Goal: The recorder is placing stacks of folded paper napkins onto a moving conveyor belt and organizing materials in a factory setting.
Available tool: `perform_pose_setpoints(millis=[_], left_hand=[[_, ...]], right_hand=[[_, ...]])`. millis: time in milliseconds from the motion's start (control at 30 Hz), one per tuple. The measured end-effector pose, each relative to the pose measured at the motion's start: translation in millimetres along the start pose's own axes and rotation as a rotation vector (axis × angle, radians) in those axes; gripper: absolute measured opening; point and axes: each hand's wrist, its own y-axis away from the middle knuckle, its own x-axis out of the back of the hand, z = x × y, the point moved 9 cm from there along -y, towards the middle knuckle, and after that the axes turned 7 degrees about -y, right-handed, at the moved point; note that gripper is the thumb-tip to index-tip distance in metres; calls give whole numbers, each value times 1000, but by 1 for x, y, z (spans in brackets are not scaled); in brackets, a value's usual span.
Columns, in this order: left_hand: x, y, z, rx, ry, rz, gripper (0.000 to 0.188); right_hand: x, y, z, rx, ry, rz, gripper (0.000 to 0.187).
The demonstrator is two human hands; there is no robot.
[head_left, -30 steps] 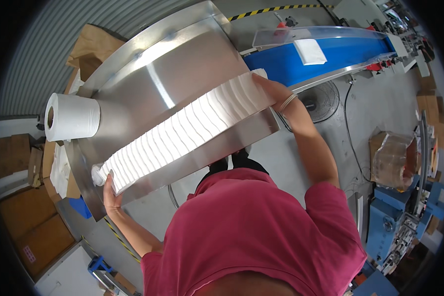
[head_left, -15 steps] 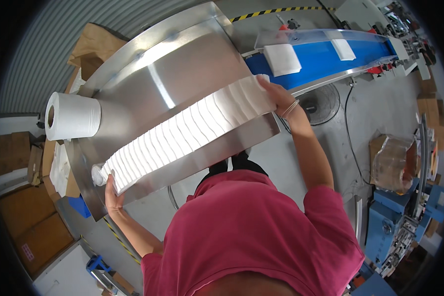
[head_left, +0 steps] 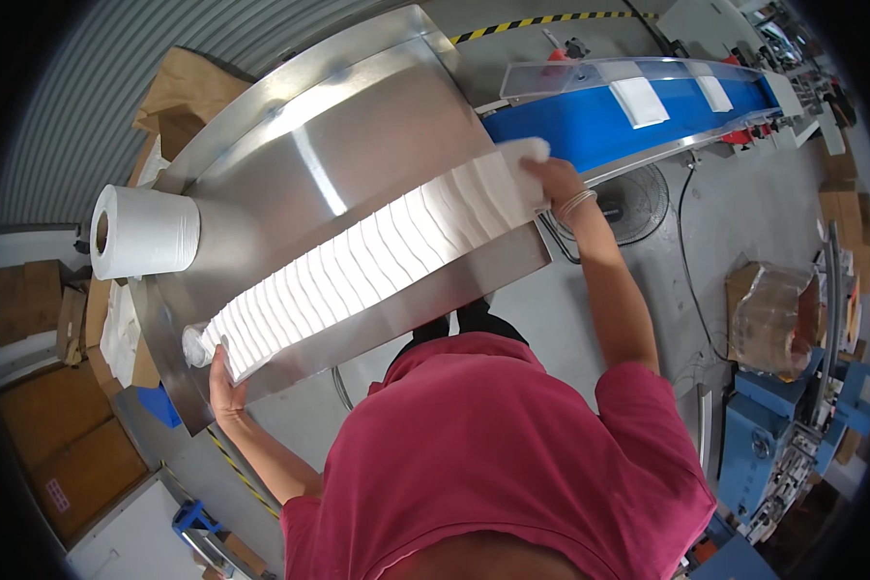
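A long row of white folded tissue stacks [head_left: 377, 256] lies across a shiny steel table [head_left: 358, 126]. My left hand [head_left: 220, 379] presses flat against the row's left end, fingers spread. My right hand [head_left: 553, 179] grips the stack at the row's right end [head_left: 517, 164], close to the blue conveyor belt [head_left: 590, 121]. Two white tissue packs [head_left: 640, 101] ride on the belt under a clear guard.
A large white paper roll [head_left: 145, 230] stands at the table's left end. Cardboard boxes [head_left: 179, 92] sit behind and left. A floor fan [head_left: 638, 198], a wrapped carton [head_left: 773, 319] and blue machinery [head_left: 793, 435] are to the right.
My right hand has lifted the row's right end toward the belt. The tissue packs on the belt have travelled to the right. My left hand stays at the left end.
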Motion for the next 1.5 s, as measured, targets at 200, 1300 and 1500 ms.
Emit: perform_pose_setpoints(millis=[200,1300,1500], left_hand=[[-3,-4,-3,2,6,-9,61],[-26,1,1,11,-3,-30,59],[-27,1,-4,5,3,-34,51]], right_hand=[[-41,29,15,-146,-279,-168,52],[-20,-8,29,265,508,-269,34],[-57,36,12,-122,-489,-303,48]])
